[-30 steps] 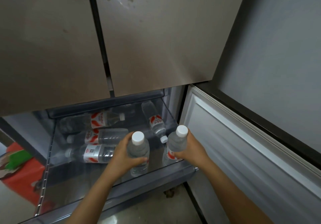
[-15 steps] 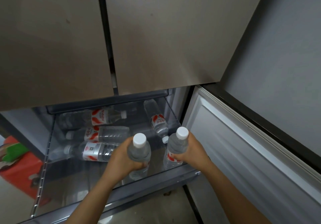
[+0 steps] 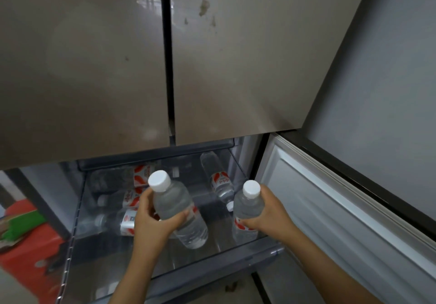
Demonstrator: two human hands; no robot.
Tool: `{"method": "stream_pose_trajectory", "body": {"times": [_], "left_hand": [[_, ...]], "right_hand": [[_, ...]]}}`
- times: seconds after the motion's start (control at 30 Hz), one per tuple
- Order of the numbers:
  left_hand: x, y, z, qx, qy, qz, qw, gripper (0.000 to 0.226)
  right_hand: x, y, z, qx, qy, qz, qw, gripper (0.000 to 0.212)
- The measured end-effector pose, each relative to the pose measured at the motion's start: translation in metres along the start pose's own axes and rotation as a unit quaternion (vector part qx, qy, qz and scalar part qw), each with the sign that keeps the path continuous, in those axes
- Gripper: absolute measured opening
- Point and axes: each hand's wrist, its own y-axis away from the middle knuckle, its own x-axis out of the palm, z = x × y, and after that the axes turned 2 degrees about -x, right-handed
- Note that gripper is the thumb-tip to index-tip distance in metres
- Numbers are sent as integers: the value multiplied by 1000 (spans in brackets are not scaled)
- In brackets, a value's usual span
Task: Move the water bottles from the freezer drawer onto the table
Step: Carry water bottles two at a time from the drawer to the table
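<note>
1. Two bare hands each grip a water bottle over the open freezer drawer [image 3: 213, 260]. The left hand [image 3: 151, 223] curls fingers and thumb round the middle of a tilted bottle [image 3: 175, 206], and the right hand [image 3: 271, 214] wraps the shoulder of a near-upright bottle [image 3: 246, 206].
2. Both held bottles are clear, ribbed plastic with white screw caps. The tilted bottle leans cap up and to the left, with its base toward the drawer front. The near-upright bottle shows a red-and-white label below the fingers; whether its base touches the drawer floor cannot be told.
3. Four more bottles lie on their sides in the drawer. Three side-lying bottles [image 3: 128, 201] sit in rows at the left, partly hidden by the left hand and the tilted bottle. One lone bottle [image 3: 218, 181] lies at the back right, cap toward the front, seen between the two held bottles.
4. Glossy transparent walls and a straight front rim frame the drawer.
5. Above it hang two closed upper doors [image 3: 82, 68], smooth, brownish and smudged, split by a dark seam and overhanging the drawer's rear.
6. Just beside the right hand stands the open freezer door [image 3: 330, 209], white-lined with a raised panel and pale gasket, and a grey wall [image 3: 389, 68] rises behind it.
7. At the far left sits a red object [image 3: 28, 249] with a green patch on top.
</note>
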Motion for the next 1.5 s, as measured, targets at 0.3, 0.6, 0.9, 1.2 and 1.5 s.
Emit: {"method": "stream_pose_trajectory", "body": {"times": [0.3,0.6,0.9,1.2,1.5], "left_hand": [[-39,-12,-54,77,-5,-13,997,74],[-112,7,-93,118,56,-152,980,68],[-152,91,-124,164,9,-390,906,50],[-109,226,-129,112,-124,-646,745,58],[-9,380,-93,-16,-169,-785,596,76]], "right_hand": [[-30,-16,118,-163,-57,50,984,74],[3,-30,176,-278,-181,119,936,80],[58,-42,230,-386,-220,321,836,83],[95,-3,248,-417,-312,457,721,73],[138,75,222,-406,-213,641,616,65]]}}
